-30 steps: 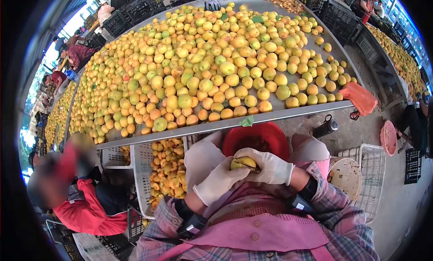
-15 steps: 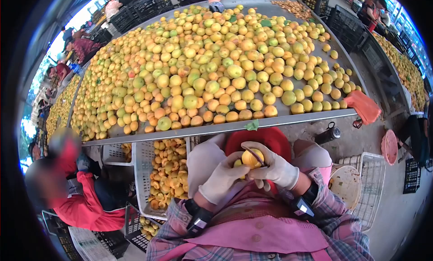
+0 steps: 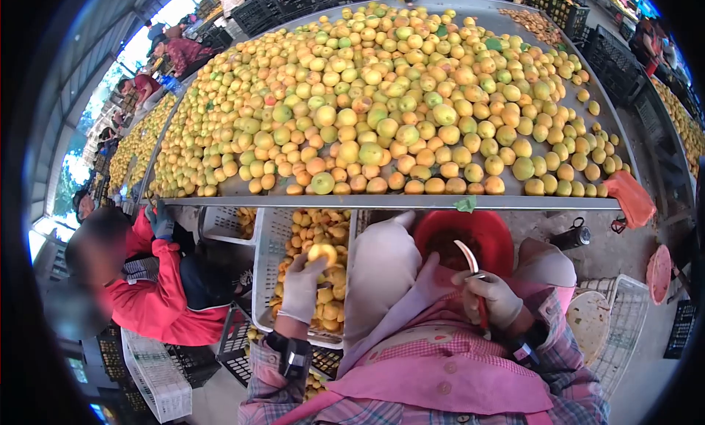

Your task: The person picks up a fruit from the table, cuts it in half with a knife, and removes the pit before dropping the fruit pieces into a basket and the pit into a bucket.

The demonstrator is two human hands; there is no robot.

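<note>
In a pale work glove, my left hand (image 3: 298, 289) is over a white crate (image 3: 262, 267) of halved apricots (image 3: 330, 296). Its fingers are closed on an apricot half (image 3: 322, 255), cut side showing. My right hand (image 3: 493, 299), also gloved, grips the red handle of a curved knife (image 3: 470, 259), its blade pointing up and to the left. Behind the blade, a red basin (image 3: 501, 241) sits between my knees, with dark contents at its bottom.
A metal sorting table (image 3: 330, 201) heaped with whole apricots (image 3: 382, 124) spans the front. At left sits a co-worker in a red jacket (image 3: 165, 293). An orange bag (image 3: 630, 197) hangs at the table's right corner; a white bucket (image 3: 587, 322) and a dark flask (image 3: 571, 236) are at right.
My hands were together around an apricot with the knife at it. They are now apart: the left has moved left over the crate, the right holds the knife to the right. The view has shifted left.
</note>
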